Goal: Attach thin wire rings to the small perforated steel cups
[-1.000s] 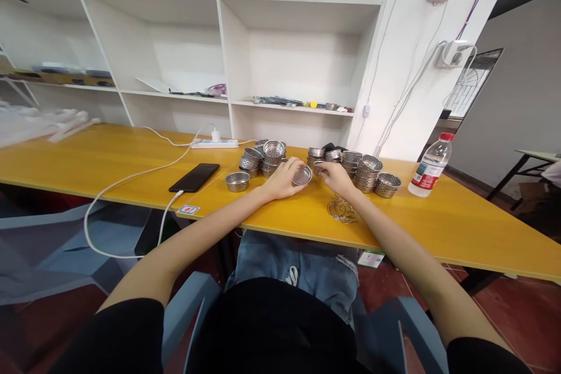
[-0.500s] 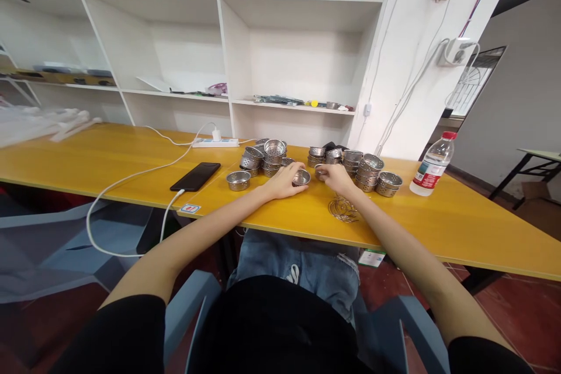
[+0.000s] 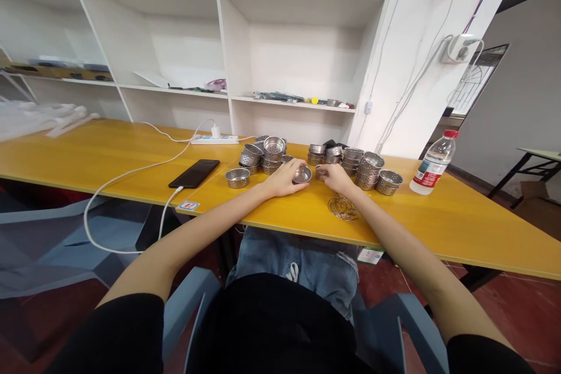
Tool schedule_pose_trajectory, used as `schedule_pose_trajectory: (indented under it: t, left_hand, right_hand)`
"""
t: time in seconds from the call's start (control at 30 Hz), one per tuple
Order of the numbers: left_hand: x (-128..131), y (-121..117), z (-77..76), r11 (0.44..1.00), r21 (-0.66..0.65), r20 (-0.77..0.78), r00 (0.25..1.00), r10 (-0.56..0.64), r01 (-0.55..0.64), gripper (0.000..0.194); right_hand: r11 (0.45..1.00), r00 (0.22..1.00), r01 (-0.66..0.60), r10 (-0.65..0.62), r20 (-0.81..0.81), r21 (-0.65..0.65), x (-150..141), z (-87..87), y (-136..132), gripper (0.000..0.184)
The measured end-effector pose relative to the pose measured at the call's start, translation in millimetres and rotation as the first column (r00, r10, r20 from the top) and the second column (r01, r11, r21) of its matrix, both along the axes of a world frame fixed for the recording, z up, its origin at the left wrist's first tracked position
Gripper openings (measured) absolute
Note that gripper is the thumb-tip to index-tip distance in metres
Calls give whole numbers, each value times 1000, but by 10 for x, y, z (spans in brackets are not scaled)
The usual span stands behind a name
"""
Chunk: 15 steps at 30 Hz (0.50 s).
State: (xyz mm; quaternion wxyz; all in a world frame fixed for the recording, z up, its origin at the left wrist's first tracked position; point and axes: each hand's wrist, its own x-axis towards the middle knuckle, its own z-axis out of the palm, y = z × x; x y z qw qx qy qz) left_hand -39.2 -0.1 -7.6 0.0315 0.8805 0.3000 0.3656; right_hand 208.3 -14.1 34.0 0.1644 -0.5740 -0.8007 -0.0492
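- Desk [image 3: 438,222]: front edge is running near wire rings [image 3: 342,208].
- Left fingers [image 3: 295,165], half-curled, are holding a metal cup [image 3: 302,175] between the hands.
- Right fingers [image 3: 326,169] are bunching at another cup [image 3: 319,175]; grip unclear.
- Stacked cups [image 3: 367,179] are standing behind.

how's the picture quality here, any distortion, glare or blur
Head view: wide-angle distortion, the shelf's left uprights and the pillar leaning apart toward the top; head view: bright glints on the cups, the window pale; head view: fine detail soft, the wires hard to tell apart.
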Motion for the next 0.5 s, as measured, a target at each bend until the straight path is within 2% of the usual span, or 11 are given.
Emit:
schedule_pose_trajectory:
  t: [0.17,0.3,0.37,0.43,0.5]
  left_hand:
    - [-1,22,-7,1000,7,-33,999,-20,20,54]
    - [0,56,-28,999,-3,-36,999,-33,33,51]
    - [0,70,-38,999,-17,-35,999,-37,36,49]
    - [-1,78,-46,998,-41,-33,998,-46,45,49]
    - [-3,81,-50,997,-64,-31,998,-53,51,49]
  right_hand:
    - [997,997,-72,73,-34,14,9,65,2,33]
    - [986,982,-125,138,-128,111,99,340,-99,20]
    - [994,973,-109,110,-202,18,200,495,-168,18]
    - [981,983,-54,20,-181,-184,324,606,-231,21]
    - [902,992,26,-75,-97,-430,446,660,-278,24]
